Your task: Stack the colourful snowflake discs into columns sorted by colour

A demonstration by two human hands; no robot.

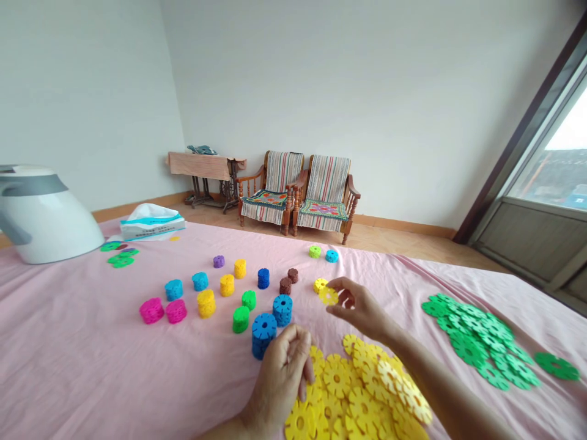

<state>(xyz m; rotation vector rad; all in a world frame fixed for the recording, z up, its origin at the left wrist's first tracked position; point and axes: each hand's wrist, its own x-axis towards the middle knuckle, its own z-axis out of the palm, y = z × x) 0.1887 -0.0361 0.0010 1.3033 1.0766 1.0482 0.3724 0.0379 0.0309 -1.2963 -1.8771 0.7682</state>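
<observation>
Between the thumb and fingers of my right hand [360,307] is a yellow notched disc [329,296]. It is tilted just in front of a short yellow stack [320,283]; whether they touch I cannot tell. My left hand [283,374] is closed at the left edge of a loose pile of yellow discs [362,391], its curled fingers hiding anything inside. Right beside its knuckles stands a tall blue stack [263,336], with another blue stack [282,310] behind it.
Small stacks stand to the left, among them pink [151,310], yellow [206,303], green [241,319] and brown [285,285]. Green discs [479,336] lie heaped at right. A white kettle [55,220] and a tissue box [153,223] stand at left on the pink cloth [137,379].
</observation>
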